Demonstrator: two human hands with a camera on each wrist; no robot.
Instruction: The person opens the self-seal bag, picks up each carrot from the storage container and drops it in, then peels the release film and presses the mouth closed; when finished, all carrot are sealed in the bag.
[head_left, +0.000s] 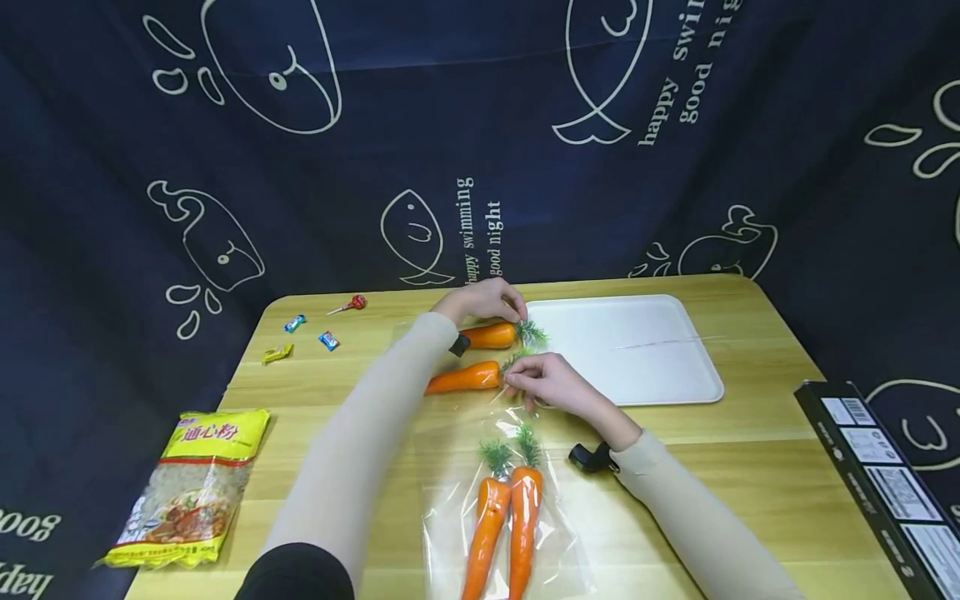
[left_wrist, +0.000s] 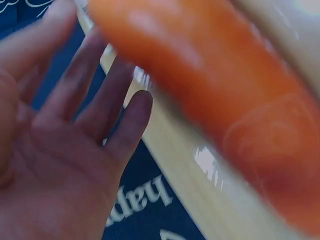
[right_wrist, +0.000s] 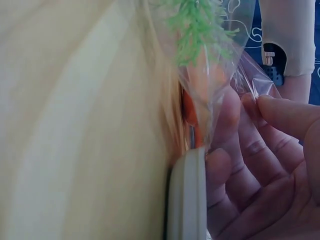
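Two orange carrots with feathery green tops lie side by side in a clear plastic bag left of the white tray [head_left: 630,350]: a far carrot [head_left: 491,336] and a near carrot [head_left: 465,378]. My left hand [head_left: 483,302] is over the far carrot, fingertips at the bag's edge by its greens; the left wrist view shows the carrot [left_wrist: 200,90] beside the spread lower fingers. With thumb and fingers my right hand [head_left: 551,383] pinches the bag's mouth; that clear bag [right_wrist: 240,65] is stretched from the fingertips in the right wrist view, close by the tray's rim [right_wrist: 187,195].
Nearer the front lies another clear bag [head_left: 442,533] with two carrots [head_left: 525,525]. At left are a pasta bag [head_left: 187,492], a red lollipop [head_left: 357,302] and several wrapped candies [head_left: 328,340]. A black box [head_left: 877,483] lies along the right edge. A dark curtain [head_left: 480,125] hangs behind.
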